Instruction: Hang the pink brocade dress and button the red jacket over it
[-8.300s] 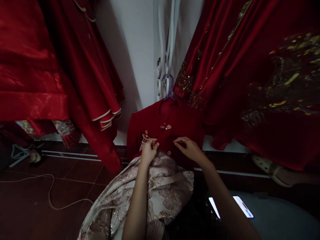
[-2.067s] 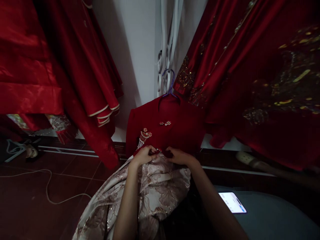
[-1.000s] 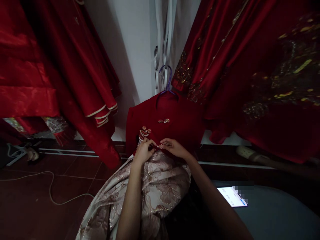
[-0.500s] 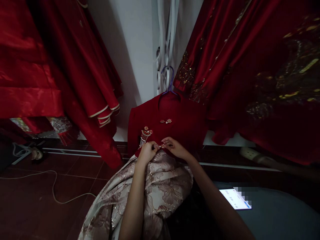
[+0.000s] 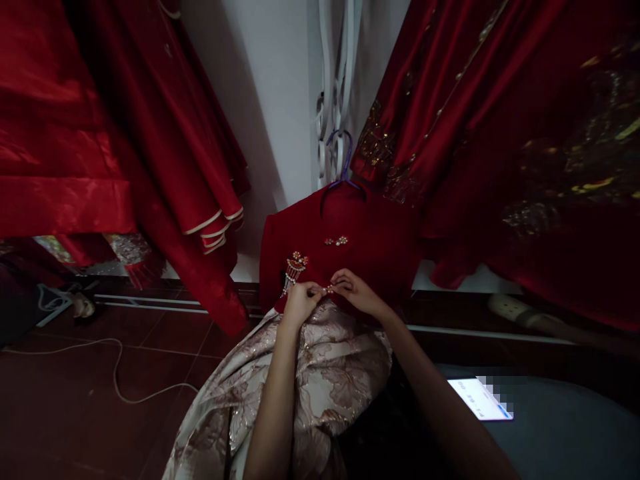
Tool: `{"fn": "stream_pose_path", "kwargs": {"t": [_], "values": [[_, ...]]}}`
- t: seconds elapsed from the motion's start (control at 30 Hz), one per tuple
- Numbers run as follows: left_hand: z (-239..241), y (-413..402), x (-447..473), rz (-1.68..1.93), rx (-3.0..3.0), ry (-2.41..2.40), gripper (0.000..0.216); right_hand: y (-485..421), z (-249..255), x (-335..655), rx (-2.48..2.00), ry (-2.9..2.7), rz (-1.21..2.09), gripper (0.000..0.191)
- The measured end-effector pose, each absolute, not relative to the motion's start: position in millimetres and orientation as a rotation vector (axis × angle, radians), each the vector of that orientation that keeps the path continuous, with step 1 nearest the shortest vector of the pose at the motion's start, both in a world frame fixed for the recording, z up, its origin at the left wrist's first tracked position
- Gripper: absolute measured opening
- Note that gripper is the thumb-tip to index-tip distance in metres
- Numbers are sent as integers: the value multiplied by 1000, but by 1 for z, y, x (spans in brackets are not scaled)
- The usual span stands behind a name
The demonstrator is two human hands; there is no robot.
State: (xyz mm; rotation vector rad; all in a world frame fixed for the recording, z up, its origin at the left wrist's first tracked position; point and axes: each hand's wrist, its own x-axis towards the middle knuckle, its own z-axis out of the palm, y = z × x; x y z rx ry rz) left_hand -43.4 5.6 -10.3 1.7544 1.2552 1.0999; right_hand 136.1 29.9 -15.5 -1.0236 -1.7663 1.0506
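A dark red jacket (image 5: 300, 230) hangs on a purple hanger (image 5: 347, 157) in front of me, above a pale floral brocade skirt (image 5: 345, 387). At the lower front of the jacket is a beaded clasp (image 5: 327, 290). My left hand (image 5: 301, 303) pinches its left end, and my right hand (image 5: 356, 292) has thumb and fingers closed on its right end. Higher on the chest sits another jewelled clasp (image 5: 337, 241). A brooch with bead tassels (image 5: 295, 267) is pinned just above my left hand.
Red garments (image 5: 200, 167) hang on the left, and embroidered red ones (image 5: 450, 133) on the right. A lit phone (image 5: 475, 399) lies on a grey rounded surface (image 5: 565, 427) at lower right. A white cable (image 5: 117, 373) crosses the tiled floor. A person's foot in a pale clog (image 5: 510, 310) shows at right.
The whole view has shifted slightly, so everything sits a little further right. Both hands stay at the lower clasp, with only small finger movements.
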Motion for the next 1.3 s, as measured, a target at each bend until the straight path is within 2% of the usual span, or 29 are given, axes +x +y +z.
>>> {"fn": "stream_pose_path", "kwargs": {"t": [0.57, 0.87, 1.0, 1.17, 1.3], "values": [[-19, 12, -45, 1169, 1460, 1165, 35, 29, -14, 137, -1018, -1747, 1120, 22], [-20, 13, -43, 1142, 1291, 1124, 35, 24, -10, 132, -973, -1815, 1077, 20], [-22, 13, -43, 1088, 1317, 1208, 35, 22, -14, 123, -1083, -1802, 949, 23], [-17, 10, -42, 1046, 1350, 1366, 34, 23, -22, 116, -1179, -1747, 794, 18], [-11, 6, -43, 1091, 1540, 1384, 28, 23, -19, 121, -1139, -1740, 896, 21]]}}
